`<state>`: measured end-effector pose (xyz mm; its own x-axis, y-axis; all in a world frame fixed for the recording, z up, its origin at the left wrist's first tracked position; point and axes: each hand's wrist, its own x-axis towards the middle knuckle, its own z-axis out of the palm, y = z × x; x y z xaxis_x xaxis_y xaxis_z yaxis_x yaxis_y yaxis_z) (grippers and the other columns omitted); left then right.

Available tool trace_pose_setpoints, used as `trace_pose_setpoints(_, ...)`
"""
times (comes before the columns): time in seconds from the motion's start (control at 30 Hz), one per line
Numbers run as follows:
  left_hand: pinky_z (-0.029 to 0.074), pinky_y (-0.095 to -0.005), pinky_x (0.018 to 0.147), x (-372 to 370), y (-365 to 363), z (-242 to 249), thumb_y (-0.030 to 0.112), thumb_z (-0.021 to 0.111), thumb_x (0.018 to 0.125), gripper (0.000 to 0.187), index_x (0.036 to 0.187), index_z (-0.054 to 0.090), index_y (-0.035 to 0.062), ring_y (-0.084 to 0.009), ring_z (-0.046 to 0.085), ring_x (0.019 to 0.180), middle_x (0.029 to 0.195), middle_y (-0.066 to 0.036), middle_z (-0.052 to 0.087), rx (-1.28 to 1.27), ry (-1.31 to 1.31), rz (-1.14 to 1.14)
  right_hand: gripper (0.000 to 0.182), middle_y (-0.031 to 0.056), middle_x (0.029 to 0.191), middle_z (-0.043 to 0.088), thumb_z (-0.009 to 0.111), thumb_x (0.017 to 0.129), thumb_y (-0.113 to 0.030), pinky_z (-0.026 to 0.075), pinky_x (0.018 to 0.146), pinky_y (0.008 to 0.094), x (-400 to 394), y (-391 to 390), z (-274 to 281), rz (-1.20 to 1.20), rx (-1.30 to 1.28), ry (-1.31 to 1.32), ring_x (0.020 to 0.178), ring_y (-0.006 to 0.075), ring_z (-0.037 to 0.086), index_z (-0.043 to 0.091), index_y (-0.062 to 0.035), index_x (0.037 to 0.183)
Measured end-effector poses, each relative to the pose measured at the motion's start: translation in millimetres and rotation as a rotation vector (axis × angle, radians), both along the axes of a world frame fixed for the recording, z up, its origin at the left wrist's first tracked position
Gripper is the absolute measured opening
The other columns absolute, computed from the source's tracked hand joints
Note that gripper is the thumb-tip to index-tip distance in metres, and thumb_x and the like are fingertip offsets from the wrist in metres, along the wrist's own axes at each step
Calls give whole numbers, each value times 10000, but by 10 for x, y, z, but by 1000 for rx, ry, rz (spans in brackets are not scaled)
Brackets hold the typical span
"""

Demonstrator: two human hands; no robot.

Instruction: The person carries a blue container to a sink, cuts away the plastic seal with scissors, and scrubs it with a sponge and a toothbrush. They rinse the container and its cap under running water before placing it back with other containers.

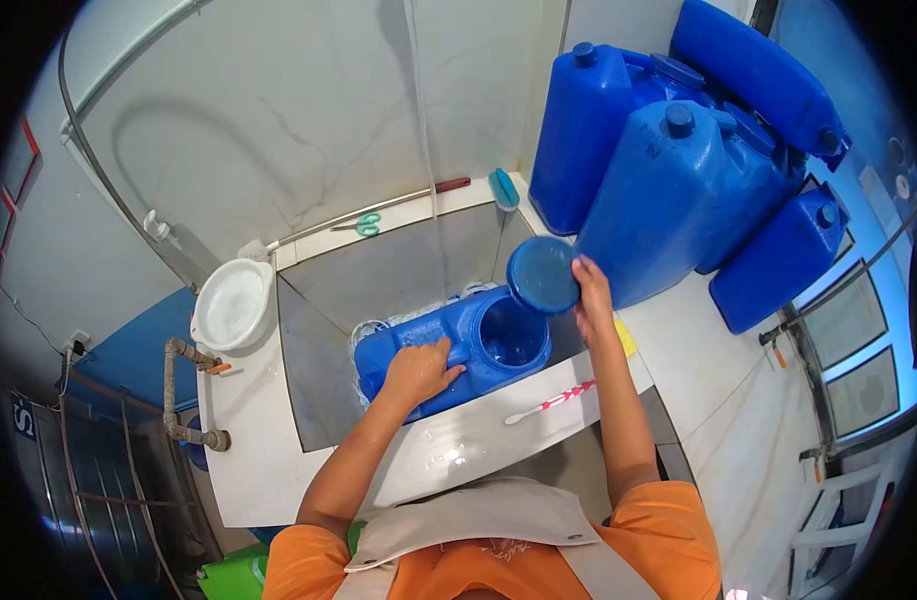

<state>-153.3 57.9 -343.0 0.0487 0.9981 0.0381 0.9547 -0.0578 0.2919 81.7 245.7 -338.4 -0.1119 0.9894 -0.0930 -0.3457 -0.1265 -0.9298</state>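
A blue jug (403, 345) lies tilted in the grey sink (323, 290), its wide round mouth uncovered and facing up to the right. My left hand (418, 375) is closed round the jug's handle. In my right hand (591, 300) is a round blue lid (543, 275), gripped by its right edge just above the jug's mouth. Whitish netting shows around the jug's far side. On the sink's front ledge, between my arms, rests a pink and white brush (550, 402).
Several large blue jugs (658, 200) stand at the right back. A white basin (234, 305) sits left of the sink, near a pipe tap (173, 390). Green scissors (366, 225), a long-handled tool (378, 208) and a teal brush (503, 190) lie along the back ledge.
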Motion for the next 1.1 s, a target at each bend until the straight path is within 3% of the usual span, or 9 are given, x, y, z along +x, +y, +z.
trace_pose_setpoints(0.13, 490, -460, 541, -13, -79, 36, 436, 632, 782, 429, 857, 571, 17, -369, 610, 586, 652, -190, 623, 83, -10, 0, 404, 122, 1015, 636, 616, 843, -237, 457, 803, 285, -603, 596, 284, 5, 466, -503, 934, 166, 595, 563, 29, 1143)
trace_pose_setpoints(0.17, 496, -458, 545, -20, -85, 15, 428, 628, 785, 417, 855, 573, 20, -366, 614, 588, 660, -186, 627, 94, -3, 6, 349, 98, 909, 659, 602, 829, -262, 467, 722, 320, -803, 669, 416, 261, 280, -619, 834, 190, 609, 613, 16, 1041)
trace_pose_setpoints(0.23, 499, -456, 549, -23, -95, 21, 428, 628, 784, 418, 853, 573, 20, -365, 616, 592, 666, -185, 629, 89, 1, 19, 309, 139, 826, 652, 586, 819, -246, 465, 669, 374, -1347, 890, 22, 542, 626, -800, 742, 231, 608, 623, 25, 964)
trace_pose_setpoints(0.3, 505, -449, 552, -55, -110, 4, 419, 628, 777, 408, 853, 570, 22, -360, 623, 609, 687, -182, 636, 84, 2, 36, 235, 178, 844, 605, 613, 789, -157, 456, 758, 409, -1768, 953, -307, 609, 1225, -886, 815, 338, 576, 652, -34, 986)
trace_pose_setpoints(0.5, 511, -460, 615, -184, -216, 31, 355, 615, 783, 356, 932, 566, 35, -350, 643, 681, 765, -174, 660, -1, -44, 86, 192, 145, 797, 524, 594, 808, -108, 450, 733, 403, -2036, 936, -574, 703, 1574, -953, 792, 331, 544, 673, -85, 981)
trace_pose_setpoints(0.83, 501, -459, 586, -221, -212, -6, 379, 617, 787, 358, 911, 551, 49, -352, 635, 659, 734, -165, 655, -39, -25, 75, 234, 174, 859, 556, 590, 814, -103, 448, 720, 423, -2098, 908, -512, 675, 1523, -882, 818, 353, 553, 621, -16, 1029)
trace_pose_setpoints(0.9, 498, -448, 560, -225, -182, -30, 398, 628, 779, 374, 886, 550, 47, -347, 630, 642, 723, -163, 651, -29, -16, 61, 257, 199, 987, 600, 581, 849, -174, 454, 788, 431, -2109, 985, -606, 549, 1023, -912, 913, 380, 576, 602, -4, 1041)
trace_pose_setpoints(1.0, 495, -451, 557, -312, -133, -73, 399, 632, 781, 376, 889, 557, 47, -353, 626, 633, 696, -167, 643, 19, -9, 43, 290, 220, 1037, 614, 577, 869, -248, 447, 831, 437, -1788, 1137, -593, 275, 769, -916, 973, 388, 583, 606, -12, 1035)
trace_pose_setpoints(1.1, 499, -468, 589, -365, 22, 43, 388, 640, 787, 382, 888, 573, 26, -363, 628, 643, 706, -182, 642, 28, -28, 84, 327, 142, 934, 653, 597, 869, -280, 468, 761, 349, -1212, 1250, -128, 153, 632, -782, 867, 246, 609, 610, 5, 1031)
